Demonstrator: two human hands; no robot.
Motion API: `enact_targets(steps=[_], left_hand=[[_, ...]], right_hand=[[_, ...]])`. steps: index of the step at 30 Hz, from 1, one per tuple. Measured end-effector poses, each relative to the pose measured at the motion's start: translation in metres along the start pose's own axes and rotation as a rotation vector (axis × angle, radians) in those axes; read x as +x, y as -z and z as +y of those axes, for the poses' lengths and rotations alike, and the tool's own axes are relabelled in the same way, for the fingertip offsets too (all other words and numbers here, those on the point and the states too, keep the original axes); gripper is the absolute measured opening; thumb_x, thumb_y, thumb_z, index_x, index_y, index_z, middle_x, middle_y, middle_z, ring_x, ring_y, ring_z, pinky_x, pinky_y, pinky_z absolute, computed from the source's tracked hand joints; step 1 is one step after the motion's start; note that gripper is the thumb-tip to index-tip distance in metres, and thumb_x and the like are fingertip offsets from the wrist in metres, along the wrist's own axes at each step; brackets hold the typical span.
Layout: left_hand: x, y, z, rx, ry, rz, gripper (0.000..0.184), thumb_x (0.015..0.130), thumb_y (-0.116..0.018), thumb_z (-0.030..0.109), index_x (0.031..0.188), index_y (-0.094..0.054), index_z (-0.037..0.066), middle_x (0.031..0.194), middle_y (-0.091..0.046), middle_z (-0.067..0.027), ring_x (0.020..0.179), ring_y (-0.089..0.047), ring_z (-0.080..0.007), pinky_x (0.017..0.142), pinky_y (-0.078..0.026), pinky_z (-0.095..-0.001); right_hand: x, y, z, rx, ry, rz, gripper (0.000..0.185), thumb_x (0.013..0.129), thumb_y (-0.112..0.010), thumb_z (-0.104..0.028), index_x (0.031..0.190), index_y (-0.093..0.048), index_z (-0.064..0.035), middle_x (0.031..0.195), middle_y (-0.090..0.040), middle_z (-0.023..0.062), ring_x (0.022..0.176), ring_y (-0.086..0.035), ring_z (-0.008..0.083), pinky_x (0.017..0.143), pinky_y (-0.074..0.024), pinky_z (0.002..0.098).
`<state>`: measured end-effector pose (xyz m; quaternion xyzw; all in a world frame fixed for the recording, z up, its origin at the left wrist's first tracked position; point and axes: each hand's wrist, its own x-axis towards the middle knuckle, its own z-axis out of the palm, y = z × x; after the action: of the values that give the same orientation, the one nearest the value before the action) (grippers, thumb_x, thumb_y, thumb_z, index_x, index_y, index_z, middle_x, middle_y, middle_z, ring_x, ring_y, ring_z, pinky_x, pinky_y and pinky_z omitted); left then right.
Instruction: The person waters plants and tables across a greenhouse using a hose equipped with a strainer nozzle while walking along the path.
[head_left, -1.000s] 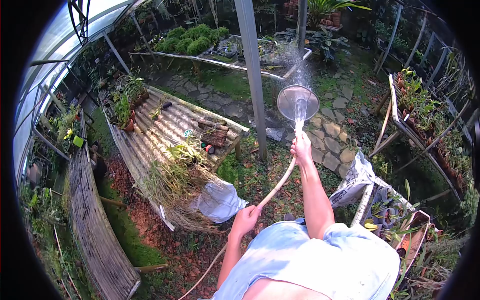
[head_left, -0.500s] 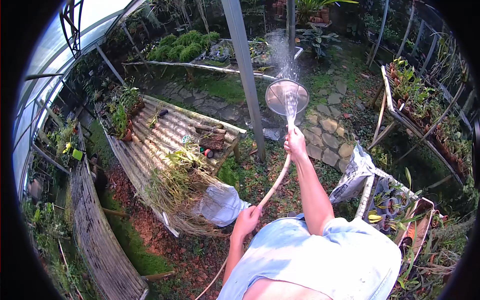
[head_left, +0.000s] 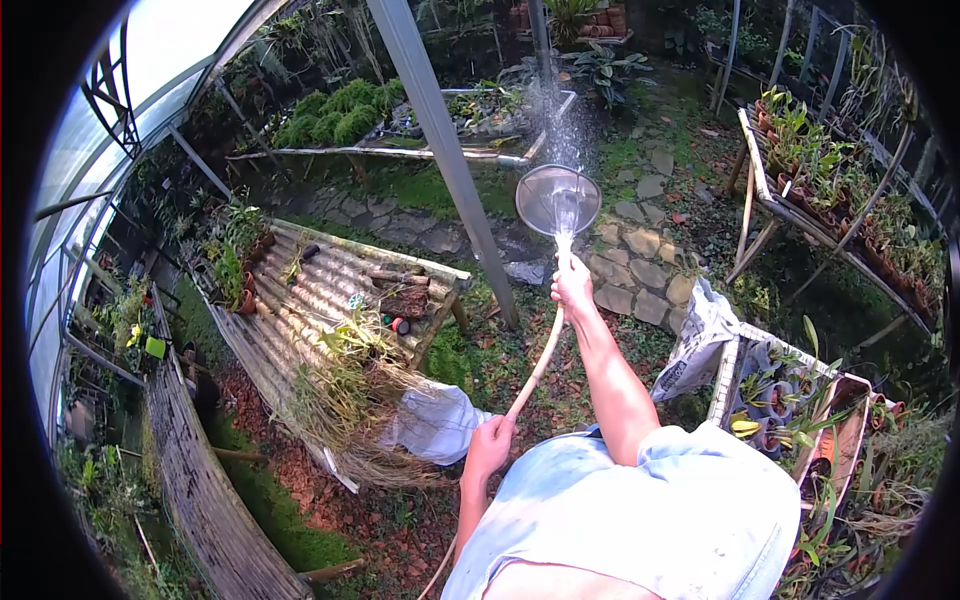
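My right hand [head_left: 572, 284] is stretched out in front and closed round the end of a pale hose [head_left: 541, 367]. Just beyond the fingers, water pours through a round mesh sieve [head_left: 558, 200] and sprays out past it. Whether the sieve is fixed to the hose end, I cannot make out. Lower down, close to my shirt, my left hand [head_left: 489, 440] wraps round the same hose, which trails away below it.
A corrugated table [head_left: 320, 280] with pots and dry grass stands to the left, near a grey post [head_left: 450, 160]. Potted plants fill a raised bench [head_left: 765, 190] at right. A plastic bag [head_left: 700, 340] hangs nearer. Stone paving [head_left: 640, 272] runs ahead.
The right hand, sieve and spray have swung a little to the left, both hands still on the hose. The view has shifted, with the post and benches now further left.
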<state>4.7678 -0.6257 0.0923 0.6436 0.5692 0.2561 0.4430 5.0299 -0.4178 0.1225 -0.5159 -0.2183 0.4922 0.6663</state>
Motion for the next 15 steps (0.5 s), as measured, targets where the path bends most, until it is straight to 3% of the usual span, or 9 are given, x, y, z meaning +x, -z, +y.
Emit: enact_targets(steps=[10, 15], left_hand=[[0.011, -0.011, 0.030, 0.013, 0.036, -0.004, 0.044, 0.101, -0.051, 0.035, 0.081, -0.065, -0.001, 0.060, -0.057, -0.0065, 0.053, -0.056, -0.0141, 0.051, -0.045, -0.0324], [0.019, -0.016, 0.046, 0.034, 0.051, -0.003, 0.045, 0.101, -0.049, 0.037, 0.080, -0.064, 0.000, 0.055, -0.054, -0.0062, 0.052, -0.055, -0.0149, 0.050, -0.042, -0.0340]], right_hand=[[0.034, 0.002, 0.002, -0.105, -0.006, -0.097, 0.020, 0.100, -0.048, -0.013, 0.117, -0.056, -0.0083, 0.067, -0.049, -0.0007, 0.049, -0.048, 0.0064, 0.039, -0.0367, 0.0211], [0.047, 0.008, -0.001, -0.018, -0.020, -0.015, 0.019, 0.101, -0.050, -0.018, 0.115, -0.057, -0.0070, 0.066, -0.051, 0.0002, 0.049, -0.049, 0.0065, 0.038, -0.0379, 0.0219]])
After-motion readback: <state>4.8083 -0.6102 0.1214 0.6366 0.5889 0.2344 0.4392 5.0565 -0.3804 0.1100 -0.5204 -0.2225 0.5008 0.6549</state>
